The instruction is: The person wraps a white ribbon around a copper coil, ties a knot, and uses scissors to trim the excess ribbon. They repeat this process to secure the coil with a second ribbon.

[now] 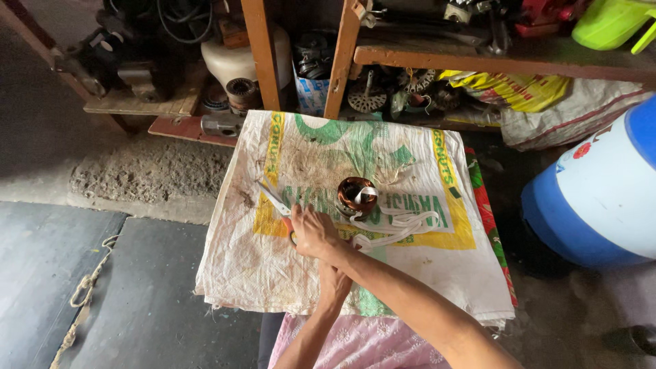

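The right hand (311, 231) was clamped on scissors (275, 200) pointing toward ten o'clock; the copper-wound stator (356, 195) sat just beside it at two o'clock on the woven sack (437, 266), white strips (400, 225) trailing; the left hand (333, 281) lay beneath the forearm, its grip impossible to tell.

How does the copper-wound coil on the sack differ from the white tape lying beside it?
The copper-wound coil is a compact, round, dark metal ring standing on the woven sack; the white tape is thin and flat, sprawled in loose loops. The coil is reddish-brown and shiny, the tape plain white. The coil keeps a rigid shape, the tape looks limp. Both lie on the sack just past the right hand, and one tape end runs up onto the coil.
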